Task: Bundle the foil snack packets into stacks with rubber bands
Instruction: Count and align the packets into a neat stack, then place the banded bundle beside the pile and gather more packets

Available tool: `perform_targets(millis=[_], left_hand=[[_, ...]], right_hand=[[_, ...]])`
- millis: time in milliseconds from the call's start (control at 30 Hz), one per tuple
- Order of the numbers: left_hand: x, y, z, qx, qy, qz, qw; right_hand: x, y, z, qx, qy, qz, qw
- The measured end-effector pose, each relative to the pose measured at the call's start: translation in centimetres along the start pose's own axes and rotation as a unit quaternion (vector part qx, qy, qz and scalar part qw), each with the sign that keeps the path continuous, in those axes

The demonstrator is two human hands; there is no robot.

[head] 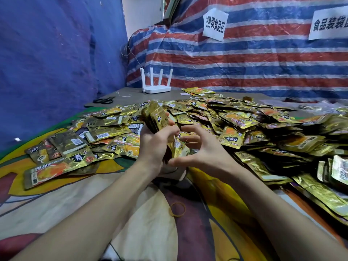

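Note:
My left hand [156, 146] grips an upright stack of gold foil snack packets [159, 119] in the middle of the view, fingers curled round its lower half. My right hand [203, 147] is beside the stack's near end, fingers spread and curved, with a thin yellow rubber band [183, 145] stretched between them against the packets. A big loose pile of gold packets [244, 125] covers the surface behind and to the right. A spare rubber band [177, 209] lies on the cloth below my hands.
Flat packets [62, 159] lie scattered at the left on a colourful printed cloth [94, 194]. A white router [157, 85] and black scissors [103, 100] sit on the grey board at the back. Striped tarpaulin with paper signs [214, 24] hangs behind.

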State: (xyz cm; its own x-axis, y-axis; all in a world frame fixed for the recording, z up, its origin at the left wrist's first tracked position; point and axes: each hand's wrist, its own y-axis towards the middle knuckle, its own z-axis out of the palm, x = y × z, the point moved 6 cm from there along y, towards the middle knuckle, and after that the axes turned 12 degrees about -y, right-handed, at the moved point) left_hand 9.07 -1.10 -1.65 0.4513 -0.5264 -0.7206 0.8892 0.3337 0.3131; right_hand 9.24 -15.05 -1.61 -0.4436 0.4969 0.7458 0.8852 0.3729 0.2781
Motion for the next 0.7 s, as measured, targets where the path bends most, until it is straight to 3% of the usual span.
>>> perform_targets(millis=[133,267,500,700], left_hand=[[0.8,-0.4,0.6,0.016,-0.088,-0.064,0.994],[1.4,-0.5,0.7,0.002,-0.12,-0.156,0.981],[2.2,-0.4,0.1,-0.011,-0.072,-0.172,0.982],[2.7,-0.2,0.2,0.023,-0.13,-0.249,0.959]], right_hand=[[0.4,-0.4,1.3,0.017,-0.004,-0.021,1.0],[1.1,-0.2,0.4,-0.043,0.052,-0.041,0.997],[1.4,-0.2,0.0,-0.078,0.037,-0.083,0.993],[1.0,-0.2,-0.1,-0.132,0.027,-0.089,0.987]])
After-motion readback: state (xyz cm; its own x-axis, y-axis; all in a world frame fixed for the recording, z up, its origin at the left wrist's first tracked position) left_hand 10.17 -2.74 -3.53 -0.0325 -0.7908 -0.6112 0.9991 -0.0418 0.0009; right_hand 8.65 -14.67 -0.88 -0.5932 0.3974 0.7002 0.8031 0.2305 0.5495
